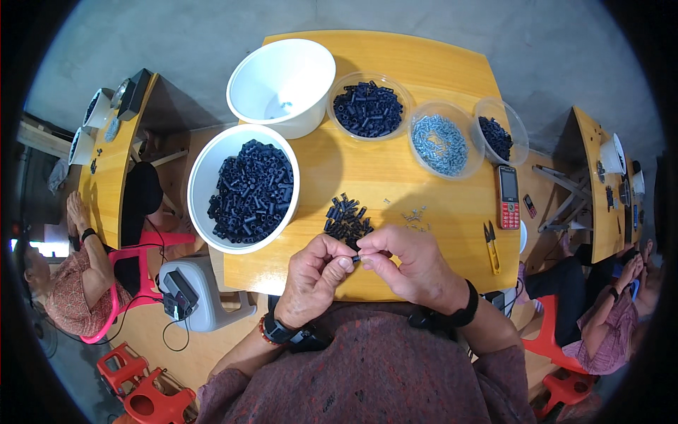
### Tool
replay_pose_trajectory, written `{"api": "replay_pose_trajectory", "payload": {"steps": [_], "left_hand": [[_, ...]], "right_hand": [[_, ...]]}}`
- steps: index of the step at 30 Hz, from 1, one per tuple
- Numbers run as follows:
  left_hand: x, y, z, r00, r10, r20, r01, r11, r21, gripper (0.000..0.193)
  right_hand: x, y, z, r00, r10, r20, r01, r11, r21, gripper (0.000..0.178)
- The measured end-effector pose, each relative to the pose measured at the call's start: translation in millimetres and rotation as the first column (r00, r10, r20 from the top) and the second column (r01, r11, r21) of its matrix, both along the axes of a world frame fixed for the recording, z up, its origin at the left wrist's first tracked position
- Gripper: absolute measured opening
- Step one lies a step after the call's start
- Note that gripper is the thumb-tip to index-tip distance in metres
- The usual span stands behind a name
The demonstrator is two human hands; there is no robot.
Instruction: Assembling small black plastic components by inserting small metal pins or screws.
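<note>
Over the table's near edge, my left hand (311, 278) and my right hand (409, 267) meet fingertip to fingertip. Both are closed in a pinch around a small black plastic piece (356, 259), mostly covered by the fingers. Whether a screw is in it, I cannot tell. Just beyond my left fingers lies a heap of small black pieces (346, 217), some with shiny bits showing. Several loose small screws (415, 216) are scattered beyond my right hand.
Left on the table (452, 265) stand a white bucket (195, 185) of black tubular parts and another white bucket (244, 81). Clear tubs hold black parts (369, 109), silver screws (439, 145) and smaller black parts (496, 138). A red phone (508, 198) and yellow snips (492, 247) lie right. People sit both sides.
</note>
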State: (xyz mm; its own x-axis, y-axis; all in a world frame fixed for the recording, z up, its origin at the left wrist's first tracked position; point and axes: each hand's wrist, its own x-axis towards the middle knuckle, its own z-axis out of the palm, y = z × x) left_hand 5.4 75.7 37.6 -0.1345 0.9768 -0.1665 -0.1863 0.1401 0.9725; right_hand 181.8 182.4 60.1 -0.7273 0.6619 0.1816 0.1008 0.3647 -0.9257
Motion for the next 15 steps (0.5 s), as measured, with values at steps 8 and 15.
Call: {"api": "replay_pose_trajectory", "payload": {"steps": [8, 15], "left_hand": [[6.3, -4.7, -0.6, 0.999, 0.048, 0.006, -0.048, 0.999, 0.012, 0.013], [5.7, -1.9, -6.9, 0.992, 0.067, 0.109, -0.070, 0.997, 0.029, 0.018]], "right_hand": [[-3.0, 0.0, 8.5, 0.990, 0.092, 0.111, -0.112, 0.975, 0.192, 0.019], [2.7, -8.6, -19.7, 0.997, -0.020, -0.076, -0.007, 0.941, -0.339, 0.015]]}}
